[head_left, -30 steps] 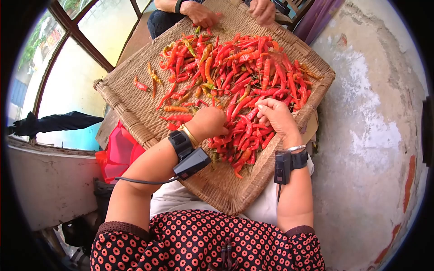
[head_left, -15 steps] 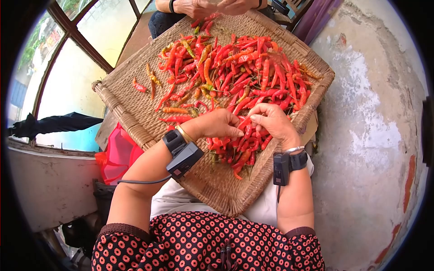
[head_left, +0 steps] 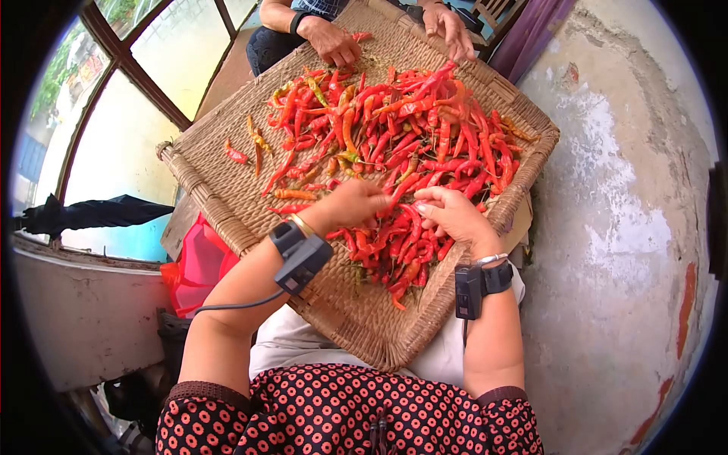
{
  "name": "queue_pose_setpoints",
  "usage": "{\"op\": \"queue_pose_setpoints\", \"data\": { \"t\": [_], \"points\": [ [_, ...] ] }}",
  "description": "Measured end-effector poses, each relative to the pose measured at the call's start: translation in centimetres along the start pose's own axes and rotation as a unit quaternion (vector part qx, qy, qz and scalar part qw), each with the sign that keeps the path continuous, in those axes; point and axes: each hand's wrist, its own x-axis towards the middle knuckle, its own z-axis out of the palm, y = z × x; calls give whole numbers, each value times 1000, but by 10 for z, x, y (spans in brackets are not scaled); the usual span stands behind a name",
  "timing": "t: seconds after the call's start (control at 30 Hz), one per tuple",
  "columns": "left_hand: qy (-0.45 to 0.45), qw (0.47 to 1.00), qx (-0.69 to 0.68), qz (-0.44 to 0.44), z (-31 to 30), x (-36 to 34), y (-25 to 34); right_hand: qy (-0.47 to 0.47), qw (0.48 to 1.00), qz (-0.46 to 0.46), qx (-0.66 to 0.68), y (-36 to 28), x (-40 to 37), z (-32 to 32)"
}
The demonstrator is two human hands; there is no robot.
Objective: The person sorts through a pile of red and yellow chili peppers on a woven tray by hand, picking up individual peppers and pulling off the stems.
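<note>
Red chili peppers (head_left: 455, 133) cover much of a woven basket tray (head_left: 220, 178) resting over the lap. A smaller heap of red chilies (head_left: 398, 262) lies at the near side, below both hands. My left hand (head_left: 353, 203), slightly blurred, has its fingers closed at the end of a red chili pepper (head_left: 403, 188) between the two heaps. Just to the right, my right hand (head_left: 456, 218) is closed in a pinch over the smaller heap, its fingertips beside a curved red chili. What it pinches I cannot tell.
Across the tray, another person's hands (head_left: 330, 42) work at the far edge, one low over the weave, the other holding a chili. A pink plastic bag (head_left: 201, 265) and a dark folded umbrella (head_left: 98, 214) are at left. A rough wall (head_left: 614, 227) stands close at right.
My hands have drawn slightly apart, the left shifting leftward. The other person's hands have separated, one coming down to the tray's far edge, the other moving right.
</note>
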Motion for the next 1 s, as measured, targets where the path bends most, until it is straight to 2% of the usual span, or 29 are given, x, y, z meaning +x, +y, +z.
{"op": "queue_pose_setpoints", "data": {
  "t": [0.03,0.07,0.17,0.3,0.37,0.4,0.43,0.5,0.57,0.6,0.63,0.7,0.77,0.83,0.87,0.9,0.97,1.0],
  "points": [
    [-61,994,93,1,8,3,-5,-28,999,7,-24,0,-1,0],
    [-62,994,91,2,14,5,-7,-36,998,34,-47,4,2,0],
    [-62,994,83,24,26,5,-4,-57,995,29,-79,5,2,3],
    [-70,994,80,30,33,4,-8,-126,991,3,-48,-3,-4,4],
    [-63,997,22,-32,33,4,-1,-131,990,-10,-45,-2,-3,3],
    [-40,997,-60,-25,35,4,-3,-132,991,-14,-10,-3,-4,3],
    [-39,997,-58,-20,33,6,-2,-133,991,-17,27,-4,-5,3],
    [-36,988,-148,-37,34,6,-4,-135,989,-29,51,-5,-6,2],
    [-29,988,-153,-8,35,10,-10,-117,983,-70,124,-4,-6,1],
    [-4,992,-120,21,32,8,-6,-75,985,-90,129,0,-3,1],
    [21,995,-87,50,29,5,-1,-75,985,-89,130,2,0,0],
    [12,992,-119,30,16,-5,16,51,990,-84,106,6,4,-6],
    [37,983,-169,56,-2,-10,25,83,990,-75,90,5,3,-6],
    [23,916,-356,182,-25,5,13,69,992,-76,78,3,1,-6],
    [134,861,-471,139,-26,9,7,67,992,-72,80,3,0,-4],
    [179,842,-504,70,-27,3,14,64,993,-68,68,1,-2,-3],
    [140,893,-427,33,-24,7,-3,63,994,-68,55,1,0,-4],
    [126,937,-325,18,-18,4,-2,60,994,-69,56,2,1,-5]
  ]
}}
